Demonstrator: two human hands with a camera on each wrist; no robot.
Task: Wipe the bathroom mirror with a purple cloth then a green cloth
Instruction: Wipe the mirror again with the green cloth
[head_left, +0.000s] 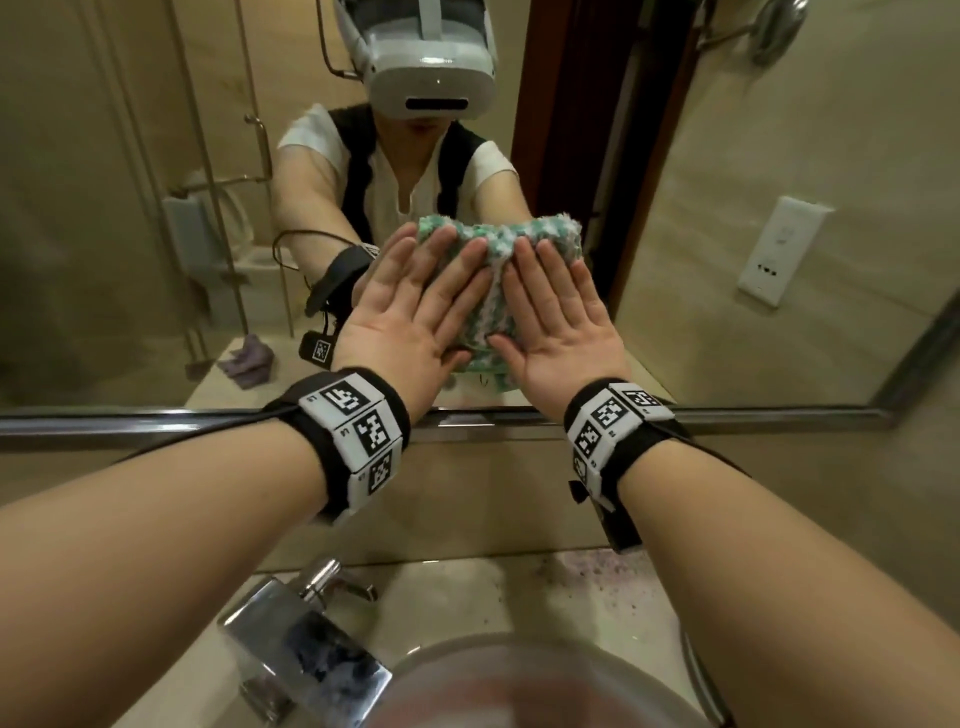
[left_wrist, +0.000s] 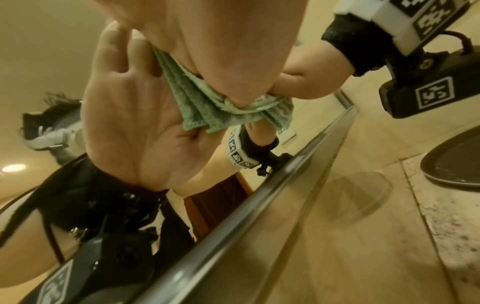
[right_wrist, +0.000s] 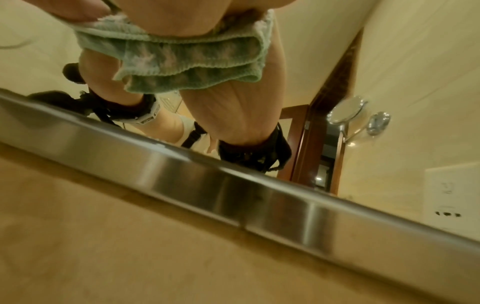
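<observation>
A green-and-white cloth (head_left: 494, 312) lies flat against the bathroom mirror (head_left: 727, 208), low and near its middle. My left hand (head_left: 415, 306) and right hand (head_left: 556, 317) press on it side by side, palms to the glass and fingers straight. Most of the cloth is hidden under them. From the left wrist, the cloth (left_wrist: 197, 102) shows folded under the heel of my left hand (left_wrist: 207, 41). From the right wrist, its folded lower edge (right_wrist: 182, 55) hangs below my right hand (right_wrist: 168, 16). The purple cloth (head_left: 248, 358) appears only as a reflection, crumpled on the counter at the left.
The mirror's steel frame (head_left: 727, 415) runs just under my wrists. Below it are a chrome faucet (head_left: 306, 639) and a round basin (head_left: 519, 686) on a speckled counter (head_left: 597, 587). The glass reflects a wall socket (head_left: 779, 249), a dark wooden door frame and a shower door.
</observation>
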